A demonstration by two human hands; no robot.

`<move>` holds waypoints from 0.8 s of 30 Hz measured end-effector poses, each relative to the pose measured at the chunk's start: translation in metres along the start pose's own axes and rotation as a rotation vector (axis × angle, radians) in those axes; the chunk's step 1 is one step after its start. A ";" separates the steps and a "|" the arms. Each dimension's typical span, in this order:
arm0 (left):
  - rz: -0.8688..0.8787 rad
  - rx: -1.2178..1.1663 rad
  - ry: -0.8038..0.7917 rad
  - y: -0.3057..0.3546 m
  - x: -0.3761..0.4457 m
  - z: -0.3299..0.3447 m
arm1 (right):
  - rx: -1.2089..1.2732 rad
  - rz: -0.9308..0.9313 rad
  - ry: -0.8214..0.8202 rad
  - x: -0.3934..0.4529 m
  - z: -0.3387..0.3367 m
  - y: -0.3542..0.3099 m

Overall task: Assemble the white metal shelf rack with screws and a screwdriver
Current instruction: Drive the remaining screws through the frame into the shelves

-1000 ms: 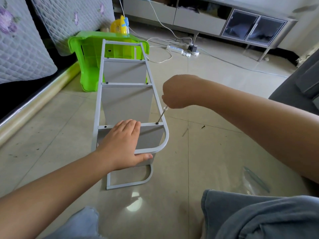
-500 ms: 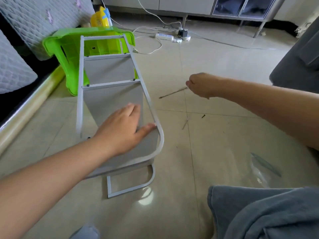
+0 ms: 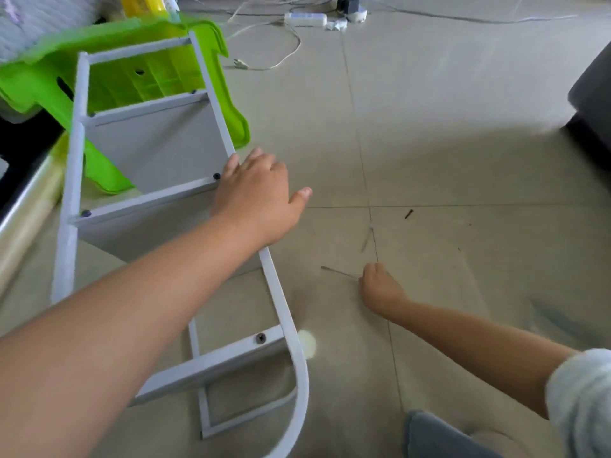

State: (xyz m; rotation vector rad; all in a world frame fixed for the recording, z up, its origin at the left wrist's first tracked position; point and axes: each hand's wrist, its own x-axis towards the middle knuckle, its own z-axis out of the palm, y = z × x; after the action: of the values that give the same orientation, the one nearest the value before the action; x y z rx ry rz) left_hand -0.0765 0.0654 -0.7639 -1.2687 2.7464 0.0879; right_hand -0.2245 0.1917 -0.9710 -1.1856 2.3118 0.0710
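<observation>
Head view: looking down at a tiled floor where the white shelf rack is lying on its side, far end leaning against a green plastic stool.

Left hand: the left hand is resting on the rack's right rail, fingers mostly straight and spread over the tube, thumb sticking out to the side. I'd say it's steadying the frame so it isn't sliding or tipping while the other hand is busy.

Right hand: the right hand is sitting low on the floor with fingers curled around the screwdriver, thin shaft poking out to the left, away from the rack. Looks like it's parked between screws, not driving anything.

Screws: dark screw heads are showing at the shelf joints, one close to us and others further up. A loose dark screw is lying on the tiles, near enough to grab, probably why the right hand is hanging around there.

Hard to tell: the screwdriver handle is buried in the fist, and the whole shot is a bit blurry. The left arm is covering part of the middle shelf, and the rack's bottom curve is running off the frame edge. Can't say whether any joint is missing a screw.

Background: a white power strip and cables are trailing at the top.
</observation>
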 end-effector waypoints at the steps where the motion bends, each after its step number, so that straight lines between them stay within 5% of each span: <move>1: -0.025 0.023 -0.016 0.002 0.004 -0.001 | -0.030 -0.014 -0.002 0.003 0.006 -0.001; 8: -0.169 0.160 -0.140 0.016 0.028 -0.005 | -0.152 -0.110 0.026 0.030 0.007 0.004; 17: -0.210 0.195 -0.155 0.013 0.033 -0.004 | -0.058 0.152 0.161 0.103 -0.063 0.070; 24: -0.201 0.232 -0.147 0.014 0.036 0.000 | -0.032 0.124 0.205 0.130 -0.062 0.095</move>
State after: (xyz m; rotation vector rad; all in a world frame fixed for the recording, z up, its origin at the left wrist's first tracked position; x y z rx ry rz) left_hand -0.1104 0.0471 -0.7687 -1.4012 2.4103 -0.1447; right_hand -0.3857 0.1364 -0.9991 -1.1088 2.5714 0.0318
